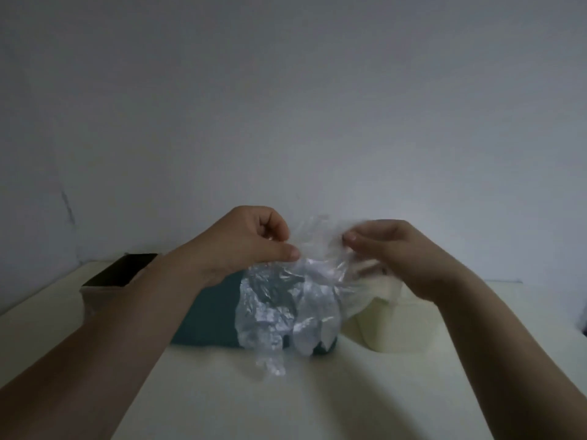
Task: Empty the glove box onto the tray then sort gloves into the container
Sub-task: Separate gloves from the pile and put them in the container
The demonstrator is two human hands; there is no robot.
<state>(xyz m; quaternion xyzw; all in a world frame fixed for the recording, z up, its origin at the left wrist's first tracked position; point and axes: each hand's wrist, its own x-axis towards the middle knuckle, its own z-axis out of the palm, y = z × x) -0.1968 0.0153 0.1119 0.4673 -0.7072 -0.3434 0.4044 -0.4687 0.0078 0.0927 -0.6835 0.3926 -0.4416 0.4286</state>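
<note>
Pinching glove (286, 300) cuff, left hand (251, 246) and right hand (397, 252) above tray (206, 312); thin film may slip or tear, missing container (397, 325) right of tray.

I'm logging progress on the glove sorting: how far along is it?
Done: the dark box stands open at the left; whether it is emptied cannot be seen. In hand: the left hand and right hand pinch one clear glove, lifted above the teal tray. Left: this glove is not yet in the cream container, whose inside is hidden.
</note>
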